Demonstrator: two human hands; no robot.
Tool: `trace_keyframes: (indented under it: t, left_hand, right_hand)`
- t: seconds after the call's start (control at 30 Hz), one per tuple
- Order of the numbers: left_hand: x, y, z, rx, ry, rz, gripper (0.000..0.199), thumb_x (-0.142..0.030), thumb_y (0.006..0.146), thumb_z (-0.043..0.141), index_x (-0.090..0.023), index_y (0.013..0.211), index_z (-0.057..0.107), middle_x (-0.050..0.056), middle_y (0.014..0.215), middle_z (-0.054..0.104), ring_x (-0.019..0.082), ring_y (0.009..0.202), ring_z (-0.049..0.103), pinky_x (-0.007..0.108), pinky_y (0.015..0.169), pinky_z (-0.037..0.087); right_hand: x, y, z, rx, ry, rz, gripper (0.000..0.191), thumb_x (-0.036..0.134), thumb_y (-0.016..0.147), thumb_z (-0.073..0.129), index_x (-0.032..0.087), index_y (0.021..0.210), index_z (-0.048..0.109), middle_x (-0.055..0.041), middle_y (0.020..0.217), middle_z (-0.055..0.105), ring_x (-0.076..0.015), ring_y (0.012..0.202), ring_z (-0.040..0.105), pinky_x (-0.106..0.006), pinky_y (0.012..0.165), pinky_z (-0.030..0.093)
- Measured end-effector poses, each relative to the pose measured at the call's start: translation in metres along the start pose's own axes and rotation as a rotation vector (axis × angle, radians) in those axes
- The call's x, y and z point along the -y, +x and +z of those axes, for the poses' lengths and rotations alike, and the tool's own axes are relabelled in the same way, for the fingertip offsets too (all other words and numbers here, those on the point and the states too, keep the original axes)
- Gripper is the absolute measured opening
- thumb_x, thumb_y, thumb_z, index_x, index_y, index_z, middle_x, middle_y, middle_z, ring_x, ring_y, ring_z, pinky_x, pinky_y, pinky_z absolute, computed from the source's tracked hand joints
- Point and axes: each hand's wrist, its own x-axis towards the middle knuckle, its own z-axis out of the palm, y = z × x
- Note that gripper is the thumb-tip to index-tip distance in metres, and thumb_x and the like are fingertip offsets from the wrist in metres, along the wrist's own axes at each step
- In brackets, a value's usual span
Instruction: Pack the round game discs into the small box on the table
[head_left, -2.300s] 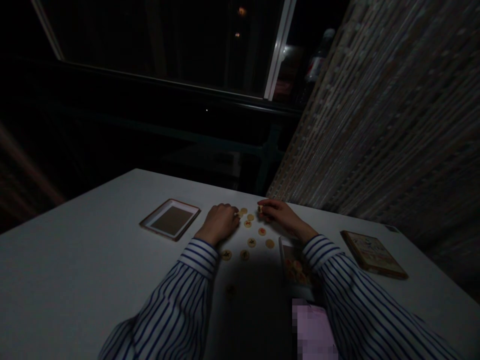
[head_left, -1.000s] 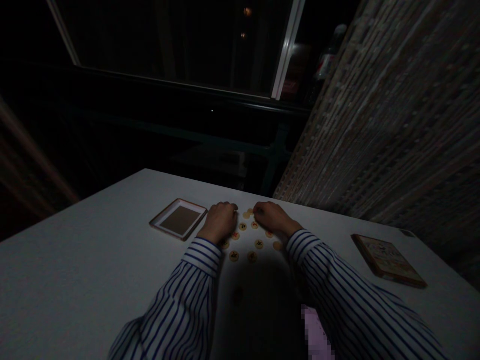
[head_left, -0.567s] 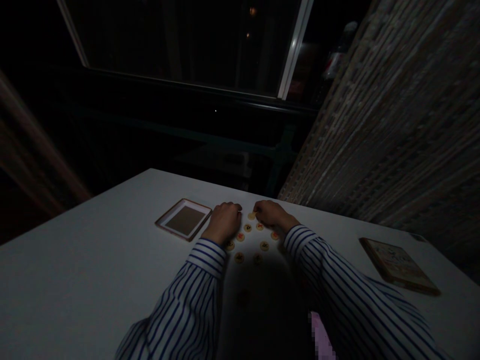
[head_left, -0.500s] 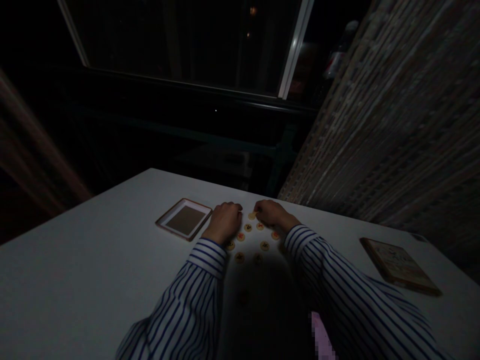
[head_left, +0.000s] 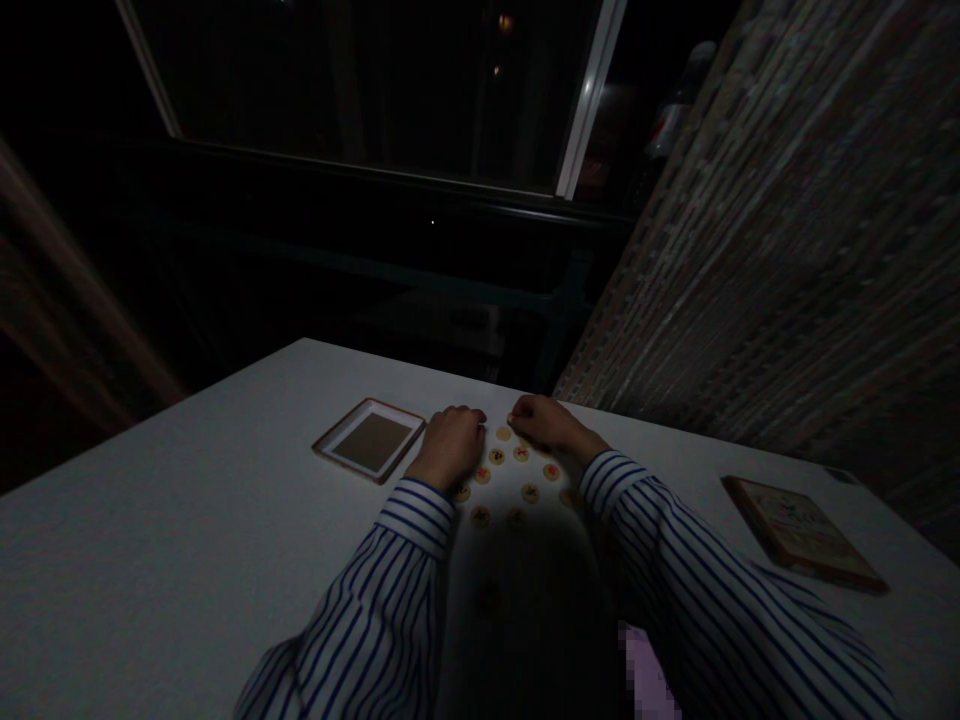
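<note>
Several round wooden pieces with red or black marks lie on the white table, among them a red-marked piece and a black-marked piece. My right hand pinches a small round piece at its fingertips, just above a pale piece on the table. To the left of the pieces, my left hand rests on the table with its fingers curled; whatever they may hold is hidden. Some pieces sit partly under or beside my left wrist.
An open shallow box part lies left of my left hand. On the right is a flat box with a printed top. The table's far edge runs below a dark window, with a string curtain at the right.
My right hand has moved slightly up and right, away from the pale piece, which now lies uncovered. A small piece shows at its fingertips. My left hand has barely moved.
</note>
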Motion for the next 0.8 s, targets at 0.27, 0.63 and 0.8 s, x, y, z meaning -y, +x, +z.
trace_keyframes:
  t: [0.27,0.63,0.8]
  left_hand:
    - [-0.001,0.002,0.000,-0.062,-0.047,-0.003,0.033,-0.021,0.081,0.041,-0.016,0.108,0.061,0.011,0.101,0.066,0.023,0.095,0.059,0.033,0.084,0.042]
    - [-0.010,0.003,-0.001,-0.177,-0.147,0.020,0.034,-0.027,0.081,0.049,-0.017,0.113,0.056,0.008,0.106,0.063,0.022,0.099,0.055,0.032,0.086,0.040]
    - [-0.013,0.002,-0.001,-0.215,-0.185,0.056,0.034,-0.028,0.081,0.051,-0.019,0.114,0.055,0.007,0.107,0.062,0.021,0.098,0.054,0.031,0.084,0.040]
  right_hand:
    - [-0.006,0.001,-0.011,-0.077,0.691,0.070,0.016,0.029,0.070,0.061,0.014,0.076,0.064,-0.0031,0.075,0.065,-0.0106,0.066,0.057,-0.021,0.063,0.043]
    - [0.009,-0.018,-0.026,-0.016,0.847,0.130,0.021,0.031,0.072,0.060,0.016,0.086,0.066,-0.0040,0.085,0.067,-0.0101,0.069,0.058,-0.020,0.059,0.040]
    - [0.016,-0.019,-0.027,0.003,0.866,0.106,0.020,0.029,0.074,0.057,0.016,0.088,0.066,-0.0029,0.083,0.067,-0.0098,0.070,0.058,-0.019,0.060,0.041]
